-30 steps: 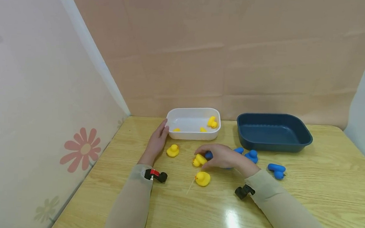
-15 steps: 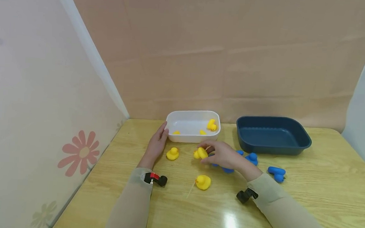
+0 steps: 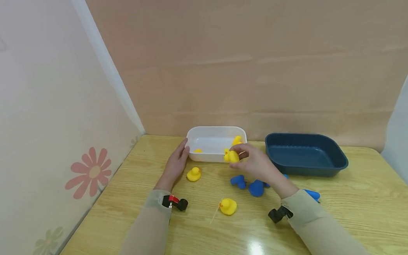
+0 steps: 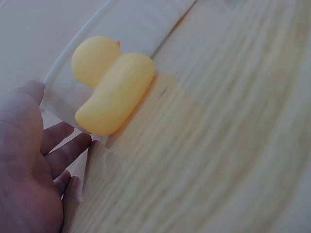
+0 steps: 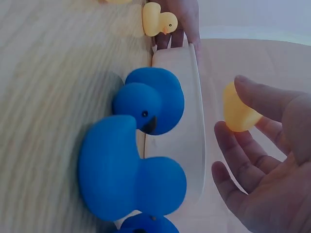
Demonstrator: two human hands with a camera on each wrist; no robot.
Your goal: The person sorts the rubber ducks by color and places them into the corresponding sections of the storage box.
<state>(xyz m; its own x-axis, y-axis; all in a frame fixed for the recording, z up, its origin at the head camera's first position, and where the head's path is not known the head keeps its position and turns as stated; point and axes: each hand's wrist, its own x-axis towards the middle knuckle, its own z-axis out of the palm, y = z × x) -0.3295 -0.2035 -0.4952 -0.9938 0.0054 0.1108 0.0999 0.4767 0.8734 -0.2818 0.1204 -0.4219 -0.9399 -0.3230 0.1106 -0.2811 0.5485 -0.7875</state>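
My right hand [image 3: 254,162] pinches a yellow rubber duck [image 3: 232,156] between thumb and fingers, at the front right rim of the white tub [image 3: 205,157]. In the right wrist view the thumb and fingertips hold the same yellow duck [image 5: 239,111] up off the table. My left hand [image 3: 176,163] rests against the tub's left end, fingers fairly straight. In the left wrist view a yellow duck [image 4: 114,92] stands on the table beside the tub, close to the left hand [image 4: 34,155]. Other yellow ducks lie inside the tub, such as one [image 3: 198,151] at its front left.
A dark blue tub [image 3: 304,170] stands to the right at the back. Several blue ducks, one of them [image 3: 256,188] below the right hand, lie on the wooden table [image 3: 197,236]. A yellow duck [image 3: 228,206] sits nearer the front. A brown sheet [image 3: 236,59] hangs behind the tubs.
My right hand has picked up the yellow duck from the table and carried it up and away to the white tub's front rim. The left hand has stayed at the tub's left end.
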